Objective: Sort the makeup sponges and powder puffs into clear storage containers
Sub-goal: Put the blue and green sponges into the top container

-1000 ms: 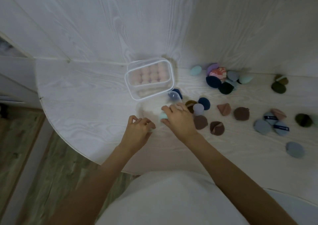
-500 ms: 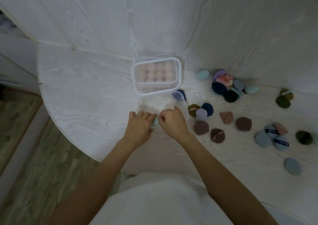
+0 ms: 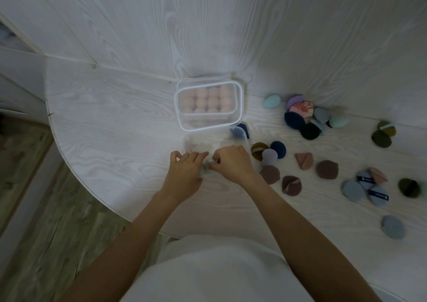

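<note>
Both hands meet fingertip to fingertip — left (image 3: 184, 173), right (image 3: 232, 161) — fingers curled.

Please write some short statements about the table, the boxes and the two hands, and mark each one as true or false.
1. The clear container near the wall holds peach-coloured sponges. True.
2. The left hand and the right hand are far apart. False: their fingers meet over a small pale teal sponge.
3. Most loose puffs lie left of the hands. False: they lie on the right, like the brown puff.
4. A light teal egg-shaped sponge lies near the wall, right of the container. True.
5. The table is black. False: it is white wood grain.
</note>
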`<move>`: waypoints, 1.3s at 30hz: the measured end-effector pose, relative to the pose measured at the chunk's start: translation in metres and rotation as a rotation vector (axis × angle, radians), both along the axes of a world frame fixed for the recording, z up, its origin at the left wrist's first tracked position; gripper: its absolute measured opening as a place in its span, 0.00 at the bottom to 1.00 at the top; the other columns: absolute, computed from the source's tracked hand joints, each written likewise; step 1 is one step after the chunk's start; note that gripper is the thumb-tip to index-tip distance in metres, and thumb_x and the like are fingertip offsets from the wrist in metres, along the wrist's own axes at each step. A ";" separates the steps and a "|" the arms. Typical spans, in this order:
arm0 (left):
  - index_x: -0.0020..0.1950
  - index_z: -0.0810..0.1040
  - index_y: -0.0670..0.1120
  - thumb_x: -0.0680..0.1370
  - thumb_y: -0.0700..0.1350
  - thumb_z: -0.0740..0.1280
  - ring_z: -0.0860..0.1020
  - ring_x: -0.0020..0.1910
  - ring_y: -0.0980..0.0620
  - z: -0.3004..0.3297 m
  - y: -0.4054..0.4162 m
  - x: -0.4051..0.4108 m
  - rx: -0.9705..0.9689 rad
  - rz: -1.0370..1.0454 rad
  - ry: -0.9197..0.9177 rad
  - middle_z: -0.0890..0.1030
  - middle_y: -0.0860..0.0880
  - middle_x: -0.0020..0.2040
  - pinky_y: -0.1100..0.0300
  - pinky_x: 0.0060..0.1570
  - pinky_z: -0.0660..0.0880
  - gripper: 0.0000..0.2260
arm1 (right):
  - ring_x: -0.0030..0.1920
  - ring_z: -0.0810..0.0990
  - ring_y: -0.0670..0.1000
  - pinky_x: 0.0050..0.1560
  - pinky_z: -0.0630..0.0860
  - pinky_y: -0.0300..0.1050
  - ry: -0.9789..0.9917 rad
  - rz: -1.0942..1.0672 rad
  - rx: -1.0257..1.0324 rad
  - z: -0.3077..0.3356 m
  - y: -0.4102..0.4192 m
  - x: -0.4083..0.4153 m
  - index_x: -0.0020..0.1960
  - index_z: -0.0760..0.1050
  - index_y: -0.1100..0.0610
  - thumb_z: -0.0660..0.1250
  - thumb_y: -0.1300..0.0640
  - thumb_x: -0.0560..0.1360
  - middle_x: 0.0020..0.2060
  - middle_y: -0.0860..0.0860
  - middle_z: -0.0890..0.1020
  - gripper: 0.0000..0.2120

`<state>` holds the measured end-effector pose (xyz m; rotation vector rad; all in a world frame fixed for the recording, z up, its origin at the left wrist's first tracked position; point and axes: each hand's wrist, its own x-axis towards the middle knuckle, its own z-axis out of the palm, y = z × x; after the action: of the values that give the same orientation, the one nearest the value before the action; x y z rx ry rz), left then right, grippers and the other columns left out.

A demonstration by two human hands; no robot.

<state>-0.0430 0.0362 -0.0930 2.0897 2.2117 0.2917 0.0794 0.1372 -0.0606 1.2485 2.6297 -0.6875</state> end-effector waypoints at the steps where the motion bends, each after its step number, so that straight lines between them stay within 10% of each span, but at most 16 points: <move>1: 0.58 0.78 0.47 0.58 0.39 0.76 0.80 0.41 0.47 0.001 0.000 0.000 -0.001 -0.007 0.005 0.82 0.49 0.47 0.53 0.47 0.59 0.29 | 0.37 0.74 0.51 0.42 0.61 0.43 -0.004 0.008 -0.003 -0.002 -0.002 0.001 0.40 0.78 0.57 0.61 0.45 0.75 0.34 0.51 0.78 0.16; 13: 0.50 0.81 0.46 0.60 0.44 0.76 0.79 0.40 0.47 -0.002 0.006 0.002 0.086 -0.091 -0.018 0.82 0.49 0.44 0.54 0.53 0.62 0.19 | 0.41 0.79 0.50 0.40 0.70 0.40 0.483 -0.349 0.250 0.020 0.045 0.059 0.51 0.80 0.58 0.63 0.60 0.76 0.44 0.53 0.83 0.08; 21: 0.45 0.77 0.45 0.64 0.47 0.77 0.79 0.36 0.48 0.002 0.010 0.008 0.044 -0.048 -0.131 0.80 0.49 0.44 0.59 0.30 0.74 0.14 | 0.66 0.70 0.58 0.69 0.65 0.53 0.188 -0.076 0.337 -0.029 0.162 0.075 0.64 0.71 0.63 0.61 0.73 0.71 0.64 0.60 0.73 0.22; 27: 0.52 0.77 0.46 0.66 0.48 0.77 0.78 0.40 0.49 0.002 0.016 0.011 0.045 -0.027 -0.145 0.80 0.50 0.44 0.59 0.25 0.73 0.18 | 0.55 0.72 0.61 0.50 0.71 0.51 -0.109 -0.155 0.474 -0.044 0.173 0.076 0.62 0.69 0.64 0.63 0.70 0.72 0.57 0.65 0.72 0.19; 34: 0.45 0.78 0.45 0.64 0.48 0.78 0.79 0.38 0.48 0.000 0.016 0.007 0.040 -0.026 -0.168 0.80 0.50 0.42 0.61 0.26 0.71 0.15 | 0.37 0.70 0.46 0.38 0.65 0.30 0.586 -0.374 0.292 -0.004 0.086 0.084 0.52 0.72 0.62 0.67 0.63 0.72 0.42 0.52 0.74 0.09; 39: 0.47 0.79 0.45 0.65 0.47 0.77 0.80 0.37 0.47 -0.003 0.014 0.009 0.036 -0.017 -0.173 0.80 0.49 0.44 0.58 0.26 0.75 0.14 | 0.36 0.72 0.49 0.37 0.69 0.42 0.501 -0.233 0.122 0.013 0.014 0.058 0.46 0.71 0.56 0.66 0.57 0.70 0.37 0.49 0.76 0.06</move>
<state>-0.0343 0.0504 -0.0956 2.0154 2.1035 0.4951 0.1372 0.1510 -0.0476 1.6174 2.9797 -1.0056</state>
